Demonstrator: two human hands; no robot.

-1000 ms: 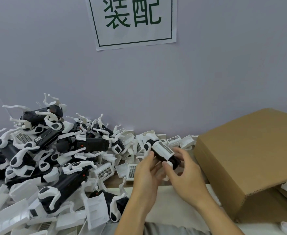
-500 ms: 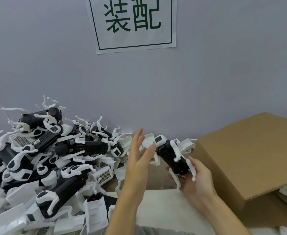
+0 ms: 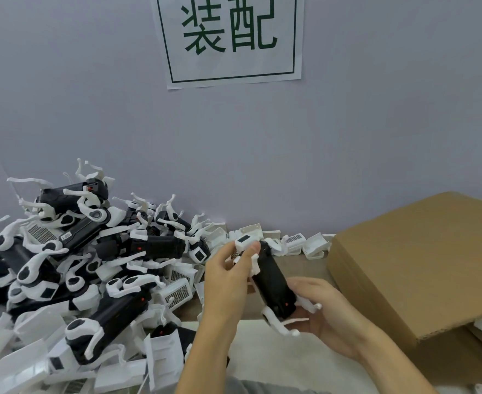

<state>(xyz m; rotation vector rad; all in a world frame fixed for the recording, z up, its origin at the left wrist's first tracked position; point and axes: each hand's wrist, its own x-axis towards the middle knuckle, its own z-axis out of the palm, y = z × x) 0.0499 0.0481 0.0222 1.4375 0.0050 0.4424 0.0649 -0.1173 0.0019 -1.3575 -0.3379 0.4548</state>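
While both hands hold the black body point(image 3: 272, 282) up over the table point(image 3: 302, 265), between the heap of finished units point(image 3: 77, 265) on the left and the cardboard box point(image 3: 419, 265) on the right, the weak spot looks to be its far end. The left hand point(image 3: 225, 277) pinches the white head piece point(image 3: 245, 240) there, with its fingers curled round it. The right hand point(image 3: 328, 322) lies palm up under the near end, fingers and thumb curled about the body. Whether the head piece is fully seated on the body I cannot tell, since the fingers cover the joint.

If it is only half on, a push off the line of the body could cock it in its seat. A harder squeeze could then jam or crack a clip rather than close it. The thin white legs point(image 3: 274, 319) stick out past the right palm at the near end, so a tighter grip or a twist of the body against that palm could bend one or pop it off. A slip at either hand would likely drop the unit onto the table or into the heap, where the curved limbs of the other units could hook it. The loose white shells point(image 3: 305, 243) along the far wall lie just beyond the left fingers, so a wide swing could scatter them.
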